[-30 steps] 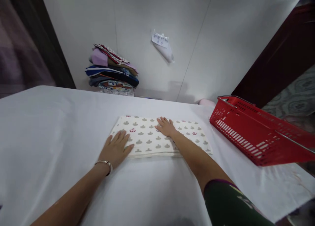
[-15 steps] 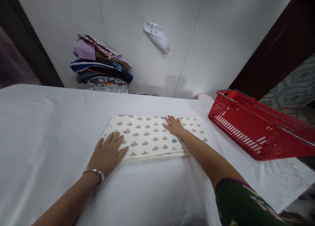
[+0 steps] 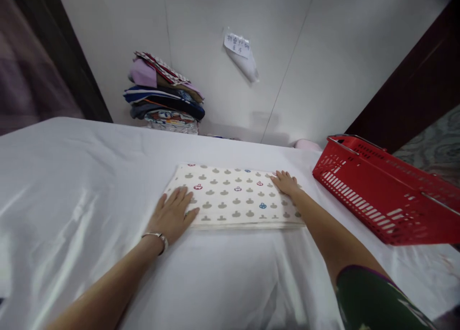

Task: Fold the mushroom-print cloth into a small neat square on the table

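A folded white cloth (image 3: 230, 195) printed with grey, red and blue mushroom shapes lies flat on the white-covered table. My left hand (image 3: 172, 212), with a silver bracelet at the wrist, rests open on the cloth's left end, palm down. Toward the far right corner, my right hand (image 3: 285, 182) lies flat and open on top of the cloth. Folded layers show along the near edge. Neither hand grips anything.
On the right of the table (image 3: 223, 277) stands a red plastic basket (image 3: 381, 191) with metal handles. Behind the far edge is a stack of folded fabrics (image 3: 165, 97). A paper note (image 3: 237, 45) hangs on the pale wall.
My right hand has slid right across the cloth, from near its middle toward its right end. My left hand stays on the left end. The camera view has shifted slightly.
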### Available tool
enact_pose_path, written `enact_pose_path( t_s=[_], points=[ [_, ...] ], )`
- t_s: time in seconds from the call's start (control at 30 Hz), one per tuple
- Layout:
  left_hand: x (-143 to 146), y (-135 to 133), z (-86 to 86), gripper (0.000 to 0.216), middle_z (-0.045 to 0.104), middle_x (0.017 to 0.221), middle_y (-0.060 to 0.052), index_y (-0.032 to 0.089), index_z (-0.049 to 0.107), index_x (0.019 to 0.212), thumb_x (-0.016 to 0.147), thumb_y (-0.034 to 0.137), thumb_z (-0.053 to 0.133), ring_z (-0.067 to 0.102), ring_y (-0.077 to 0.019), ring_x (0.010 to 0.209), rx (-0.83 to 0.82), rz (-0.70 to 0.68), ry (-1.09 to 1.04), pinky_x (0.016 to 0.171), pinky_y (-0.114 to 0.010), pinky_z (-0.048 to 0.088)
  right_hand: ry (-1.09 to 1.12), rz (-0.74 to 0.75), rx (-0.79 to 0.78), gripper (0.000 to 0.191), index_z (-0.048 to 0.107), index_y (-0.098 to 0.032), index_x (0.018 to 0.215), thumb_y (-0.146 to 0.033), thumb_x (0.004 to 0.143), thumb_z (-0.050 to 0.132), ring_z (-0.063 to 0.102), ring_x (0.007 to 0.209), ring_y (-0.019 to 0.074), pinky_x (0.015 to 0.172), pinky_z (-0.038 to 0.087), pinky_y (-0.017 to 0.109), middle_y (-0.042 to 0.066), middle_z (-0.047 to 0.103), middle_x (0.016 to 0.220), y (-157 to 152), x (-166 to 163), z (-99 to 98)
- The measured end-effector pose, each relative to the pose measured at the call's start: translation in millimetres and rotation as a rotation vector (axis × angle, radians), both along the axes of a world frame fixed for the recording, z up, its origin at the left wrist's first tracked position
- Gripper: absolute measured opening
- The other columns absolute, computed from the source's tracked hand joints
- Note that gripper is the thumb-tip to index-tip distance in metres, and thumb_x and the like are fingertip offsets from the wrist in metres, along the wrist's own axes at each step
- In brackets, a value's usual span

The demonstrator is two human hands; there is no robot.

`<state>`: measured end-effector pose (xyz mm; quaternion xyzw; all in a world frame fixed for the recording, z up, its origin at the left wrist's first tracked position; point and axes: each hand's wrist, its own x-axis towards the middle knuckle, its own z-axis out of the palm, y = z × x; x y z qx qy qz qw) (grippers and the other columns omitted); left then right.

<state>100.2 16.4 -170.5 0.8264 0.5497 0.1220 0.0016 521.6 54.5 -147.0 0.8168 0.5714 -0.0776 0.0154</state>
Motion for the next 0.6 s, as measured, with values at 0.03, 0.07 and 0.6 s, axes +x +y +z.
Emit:
enact_pose_path(
  t_s=[0.03,0.07,0.6],
  points=[
    [0,-1,0.4,0.058,0.033,0.143,-0.007,0.019,0.041,0.132,0.084,0.05,0.028,0.024,-0.0248,0.134,-0.005,0.001,-0.003,0.108,-0.047,0.016,0.007,0.021,0.021,0.065,0.023,-0.021,0.142,-0.056,0.087,0.02,0.007,0.136,0.0282,0.105,0.007,0.054,0.008,0.012,0.149,1,-10,3.6],
    [0,-1,0.7,0.059,0.033,0.143,-0.007,0.019,0.041,0.132,0.084,0.05,0.028,0.023,-0.0245,0.134,-0.008,0.003,-0.005,0.109,-0.047,0.015,0.015,0.066,0.045,0.065,0.022,-0.021,0.142,-0.056,0.087,0.02,0.005,0.136,0.0286,0.105,0.006,0.055,0.008,0.009,0.149,2,-24,7.2],
    [2,-7,-1.2,0.058,0.03,0.145,-0.006,0.02,0.041,0.133,0.085,0.051,0.028,0.02,-0.0229,0.135,-0.027,0.022,-0.008,0.11,-0.045,0.011,0.127,0.826,0.016,0.068,0.019,-0.025,0.143,-0.062,0.086,0.015,-0.001,0.137,0.0197,0.108,0.0,0.046,0.0,0.004,0.15,47,-257,-0.8]
  ],
)
